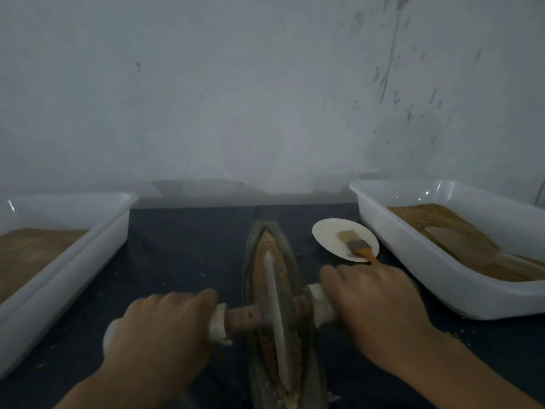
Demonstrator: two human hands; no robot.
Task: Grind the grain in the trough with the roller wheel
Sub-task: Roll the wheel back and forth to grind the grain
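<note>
A long, boat-shaped dark trough point(250, 261) lies lengthwise in front of me on the dark cloth, filled with tan grain point(267, 246). A thin metal roller wheel point(275, 314) stands on edge in the grain, on a wooden axle with white-wrapped handles. My left hand point(165, 329) grips the left handle point(218, 323). My right hand point(374, 305) grips the right handle point(320, 302). The wheel sits at the trough's middle to near part.
A white tray point(97, 246) with brown powder stands at the left. Another white tray point(413, 255) at the right holds grain and a scoop point(472, 246). A small round plate point(327, 234) with a brush point(356, 246) lies between trough and right tray. A wall rises behind.
</note>
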